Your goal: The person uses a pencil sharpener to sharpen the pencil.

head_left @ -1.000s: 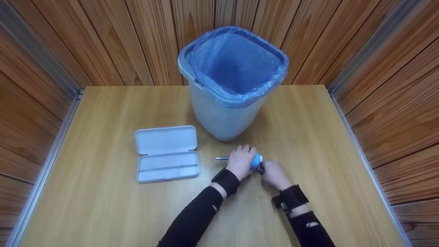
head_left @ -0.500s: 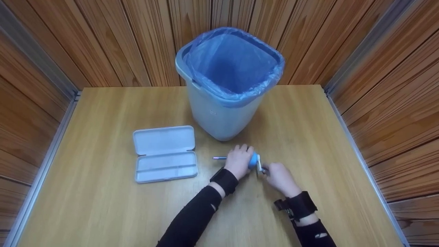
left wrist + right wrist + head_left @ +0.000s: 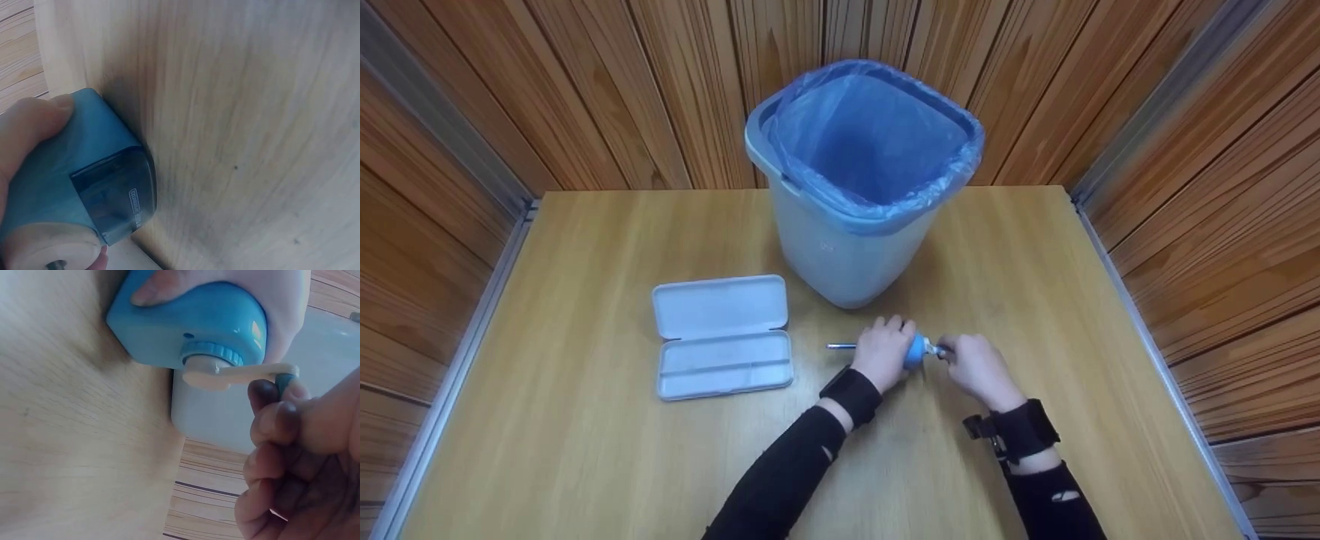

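A blue crank pencil sharpener [image 3: 914,351] sits on the table, and my left hand [image 3: 883,351] grips its body from above. In the left wrist view the sharpener [image 3: 73,152] shows a dark, see-through shavings drawer [image 3: 118,191]. A pencil [image 3: 841,346] sticks out of its left side; the other end is hidden. My right hand [image 3: 976,369] pinches the knob [image 3: 285,382] of the white crank handle [image 3: 247,373] between thumb and forefinger, as the right wrist view shows.
An open, pale pencil case [image 3: 724,365] lies on the table to the left, its lid [image 3: 721,307] tipped back. Behind the hands stands a light-grey waste bin [image 3: 847,259] with a blue liner bag [image 3: 877,150]. Wood-panelled walls surround the table [image 3: 585,465].
My right hand has swung the crank round, passing through a lower position and now standing further up and right. The left hand, sharpener and pencil stay in place.
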Demonstrator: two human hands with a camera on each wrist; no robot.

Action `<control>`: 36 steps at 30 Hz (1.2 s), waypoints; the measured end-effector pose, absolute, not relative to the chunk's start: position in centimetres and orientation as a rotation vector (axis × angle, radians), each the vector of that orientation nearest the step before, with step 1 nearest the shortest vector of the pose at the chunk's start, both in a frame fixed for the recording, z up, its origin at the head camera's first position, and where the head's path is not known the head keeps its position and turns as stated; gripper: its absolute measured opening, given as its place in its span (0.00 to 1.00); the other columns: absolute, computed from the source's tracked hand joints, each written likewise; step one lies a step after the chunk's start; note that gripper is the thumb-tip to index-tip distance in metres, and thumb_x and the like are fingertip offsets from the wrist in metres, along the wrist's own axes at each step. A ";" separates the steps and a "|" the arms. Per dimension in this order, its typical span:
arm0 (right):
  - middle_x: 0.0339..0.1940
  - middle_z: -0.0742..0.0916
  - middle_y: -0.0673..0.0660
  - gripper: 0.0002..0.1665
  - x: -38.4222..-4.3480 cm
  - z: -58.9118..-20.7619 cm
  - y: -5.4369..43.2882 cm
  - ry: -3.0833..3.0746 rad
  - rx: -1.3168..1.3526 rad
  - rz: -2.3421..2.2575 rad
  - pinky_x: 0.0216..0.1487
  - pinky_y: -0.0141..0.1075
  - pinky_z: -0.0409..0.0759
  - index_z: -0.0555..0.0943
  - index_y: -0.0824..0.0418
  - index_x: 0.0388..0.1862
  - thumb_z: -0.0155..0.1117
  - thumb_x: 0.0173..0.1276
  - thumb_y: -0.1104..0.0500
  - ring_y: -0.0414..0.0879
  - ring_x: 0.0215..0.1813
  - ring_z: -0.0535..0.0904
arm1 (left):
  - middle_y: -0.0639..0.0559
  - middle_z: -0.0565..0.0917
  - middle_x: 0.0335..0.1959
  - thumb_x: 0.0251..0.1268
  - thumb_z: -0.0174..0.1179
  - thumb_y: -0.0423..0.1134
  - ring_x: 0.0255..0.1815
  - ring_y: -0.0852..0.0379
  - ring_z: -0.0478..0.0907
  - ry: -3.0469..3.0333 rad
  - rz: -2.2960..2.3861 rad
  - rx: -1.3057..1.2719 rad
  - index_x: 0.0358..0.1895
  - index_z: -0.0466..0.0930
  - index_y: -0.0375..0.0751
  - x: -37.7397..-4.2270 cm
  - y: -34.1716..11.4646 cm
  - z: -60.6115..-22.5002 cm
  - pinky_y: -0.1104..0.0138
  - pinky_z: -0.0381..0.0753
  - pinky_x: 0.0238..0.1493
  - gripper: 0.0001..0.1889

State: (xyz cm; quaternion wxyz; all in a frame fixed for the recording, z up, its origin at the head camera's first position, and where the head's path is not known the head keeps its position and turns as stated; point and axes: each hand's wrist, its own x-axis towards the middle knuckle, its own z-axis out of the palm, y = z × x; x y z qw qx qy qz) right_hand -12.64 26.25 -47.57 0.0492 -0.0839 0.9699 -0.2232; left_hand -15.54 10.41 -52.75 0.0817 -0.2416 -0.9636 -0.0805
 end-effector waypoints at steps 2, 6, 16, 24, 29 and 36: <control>0.31 0.89 0.63 0.09 -12.9 -47.5 26.3 2.956 -0.253 -0.682 0.30 0.41 0.78 0.86 0.67 0.37 0.60 0.61 0.72 0.51 0.30 0.81 | 0.51 0.84 0.43 0.39 0.80 0.52 0.40 0.52 0.81 -2.880 -0.246 -0.727 0.50 0.78 0.47 -15.6 10.4 -52.8 0.62 0.83 0.34 0.32; 0.33 0.89 0.64 0.10 -13.4 -47.4 26.3 2.956 -0.249 -0.693 0.34 0.46 0.82 0.86 0.67 0.39 0.59 0.62 0.72 0.53 0.32 0.83 | 0.51 0.84 0.44 0.38 0.81 0.52 0.41 0.52 0.80 -2.879 -0.256 -0.738 0.50 0.78 0.47 -15.6 10.4 -52.8 0.62 0.83 0.34 0.33; 0.36 0.89 0.66 0.11 -15.7 -47.5 26.2 2.944 -0.265 -0.743 0.42 0.51 0.84 0.85 0.70 0.40 0.57 0.63 0.73 0.58 0.37 0.85 | 0.51 0.84 0.46 0.40 0.79 0.53 0.42 0.52 0.81 -2.906 -0.226 -0.738 0.54 0.78 0.47 -15.6 10.3 -52.7 0.62 0.84 0.37 0.34; 0.34 0.88 0.68 0.09 -17.4 -48.2 26.3 2.938 -0.275 -0.769 0.42 0.53 0.82 0.85 0.72 0.37 0.58 0.64 0.71 0.58 0.35 0.84 | 0.52 0.84 0.46 0.42 0.78 0.54 0.43 0.52 0.80 -2.907 -0.185 -0.752 0.54 0.77 0.48 -15.6 10.3 -52.8 0.63 0.83 0.38 0.33; 0.35 0.89 0.68 0.09 -18.4 -48.9 26.2 2.937 -0.290 -0.762 0.46 0.54 0.82 0.85 0.72 0.38 0.59 0.63 0.71 0.62 0.40 0.85 | 0.52 0.83 0.47 0.43 0.78 0.54 0.44 0.52 0.80 -2.939 -0.183 -0.757 0.54 0.76 0.48 -15.7 10.2 -52.6 0.63 0.83 0.40 0.33; 0.37 0.88 0.68 0.10 -19.3 -50.8 26.4 2.852 -0.208 -0.756 0.46 0.52 0.81 0.84 0.72 0.40 0.58 0.63 0.70 0.60 0.41 0.83 | 0.52 0.83 0.45 0.42 0.78 0.53 0.43 0.52 0.80 -2.905 -0.229 -0.763 0.55 0.77 0.48 -15.7 10.2 -52.7 0.62 0.83 0.38 0.33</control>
